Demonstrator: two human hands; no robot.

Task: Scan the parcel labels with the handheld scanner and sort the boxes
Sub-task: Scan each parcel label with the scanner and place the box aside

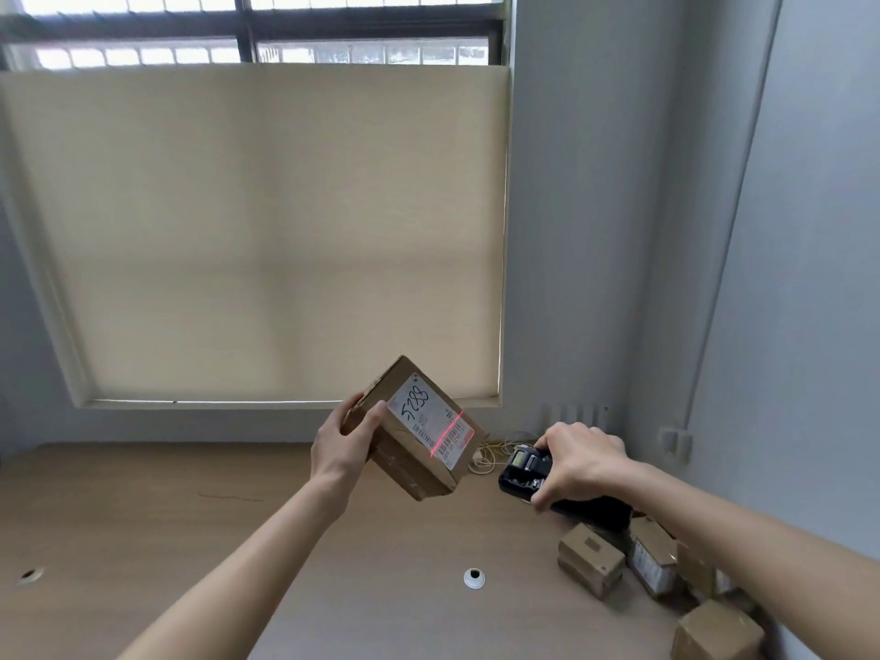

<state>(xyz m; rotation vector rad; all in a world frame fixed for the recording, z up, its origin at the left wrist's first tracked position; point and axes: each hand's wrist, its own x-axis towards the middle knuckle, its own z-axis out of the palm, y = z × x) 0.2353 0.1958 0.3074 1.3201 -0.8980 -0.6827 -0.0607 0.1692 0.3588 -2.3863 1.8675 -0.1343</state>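
Note:
My left hand (344, 440) grips a brown cardboard box (409, 469) by its left side and holds it tilted in the air above the wooden table (238, 516). Its white label (431, 419) faces me, with handwritten digits and barcodes. A red laser line crosses the label's lower right part. My right hand (578, 464) holds the black handheld scanner (524, 473) to the right of the box, its front end pointed at the label.
Several small cardboard boxes (590, 559) lie on the table at the right, near the grey wall. A round white cable grommet (474, 578) sits in the tabletop, another hole (29, 574) at far left. Thin cables (495, 450) lie behind the box. A beige roller blind covers the window.

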